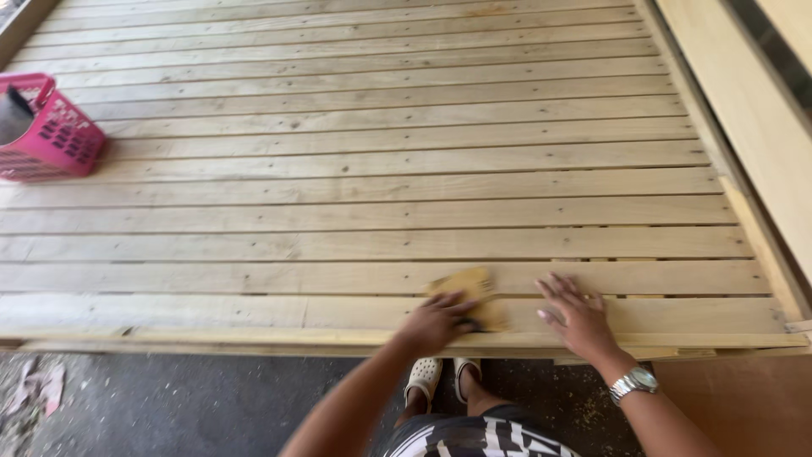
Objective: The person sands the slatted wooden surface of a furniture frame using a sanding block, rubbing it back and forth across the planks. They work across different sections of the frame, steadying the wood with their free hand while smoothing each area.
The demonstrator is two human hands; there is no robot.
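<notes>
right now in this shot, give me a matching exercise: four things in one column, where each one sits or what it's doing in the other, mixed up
Things:
1. left hand
2. right hand
3. pink basket
4. wristwatch

Places or states:
a. at the far left edge of the slatted wooden platform
b. pressed on a tan sheet of sandpaper
c. strapped on the right wrist
d. flat on the bare plank, fingers spread

Pairs: 1-b, 2-d, 3-a, 4-c
</notes>
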